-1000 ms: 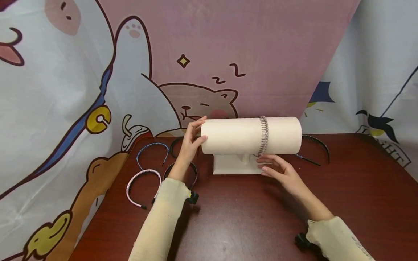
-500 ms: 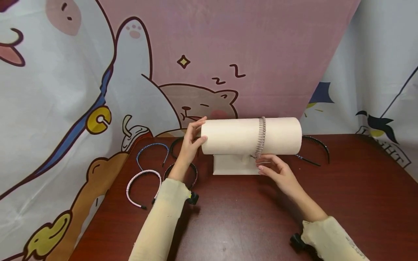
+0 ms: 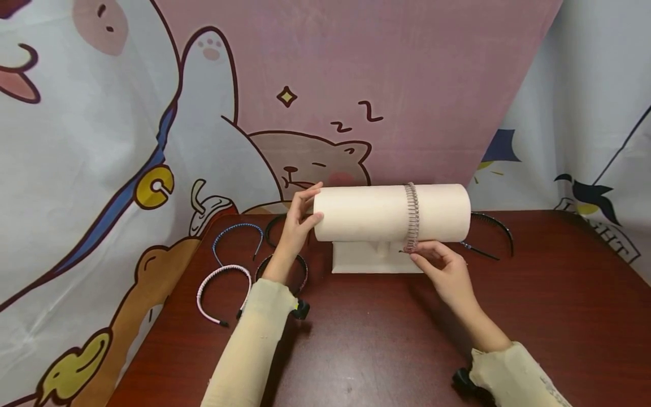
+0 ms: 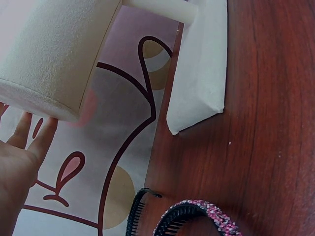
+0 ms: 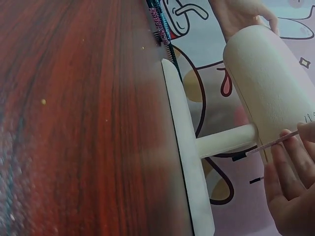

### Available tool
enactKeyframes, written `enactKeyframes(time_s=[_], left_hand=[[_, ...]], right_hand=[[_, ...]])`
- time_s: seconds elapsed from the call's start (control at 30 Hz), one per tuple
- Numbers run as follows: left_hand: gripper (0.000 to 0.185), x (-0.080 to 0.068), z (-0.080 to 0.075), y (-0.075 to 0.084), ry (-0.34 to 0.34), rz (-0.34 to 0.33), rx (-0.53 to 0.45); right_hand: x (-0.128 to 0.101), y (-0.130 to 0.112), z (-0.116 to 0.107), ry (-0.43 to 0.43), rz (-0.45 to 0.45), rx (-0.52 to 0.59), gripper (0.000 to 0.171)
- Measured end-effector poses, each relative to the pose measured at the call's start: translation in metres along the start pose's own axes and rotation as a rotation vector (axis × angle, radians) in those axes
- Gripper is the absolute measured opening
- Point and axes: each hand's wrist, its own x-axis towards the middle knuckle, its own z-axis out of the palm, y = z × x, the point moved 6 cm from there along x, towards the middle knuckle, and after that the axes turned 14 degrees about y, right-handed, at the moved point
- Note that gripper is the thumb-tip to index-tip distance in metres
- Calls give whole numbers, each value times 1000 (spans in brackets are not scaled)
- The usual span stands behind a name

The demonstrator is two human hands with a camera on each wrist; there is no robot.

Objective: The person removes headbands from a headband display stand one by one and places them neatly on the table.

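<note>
A cream cylindrical headband stand (image 3: 361, 215) stands on a flat base (image 3: 356, 260) at the middle back of the table. My left hand (image 3: 294, 229) holds the roll's left end, fingers at its upper edge and thumb in front. Around the roll, right of the middle, sits a brownish toothed headband (image 3: 412, 212). With thumb and fingers, my right hand (image 3: 452, 277) pinches this headband low at the front, just under the roll. In the right wrist view, the headband (image 5: 275, 142) shows edge-on between the fingers, with a dark tip (image 5: 239, 156) beyond them.
Left of the stand lie a blue headband (image 3: 236, 225), a pink-white headband (image 3: 200, 294) and dark ones, including a pink-speckled headband (image 4: 216, 216). Behind the stand's right end lie a black headband (image 3: 500, 223) and a blue-black one (image 3: 480, 249). A cartoon-printed cloth (image 3: 432, 85) hangs behind.
My right hand has moved in to pinch the headband and shifted slightly right. The headband's lower part, which slanted left half a second ago, now hangs straighter. My left hand stays put.
</note>
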Motion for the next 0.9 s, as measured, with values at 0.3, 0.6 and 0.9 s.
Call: enactKeyframes(time_s=[0.3,0.6,0.9], left_hand=[[47,0,0,-1,0,9,-2],[48,0,0,0,-3,1,6],[48,0,0,-1,1,-1,7]], right_hand=[[2,-6,-5,65,-46,20,13],[3,-7,-14,152,-61,12,13],[5,-9,-23,231,-60,-11,12]])
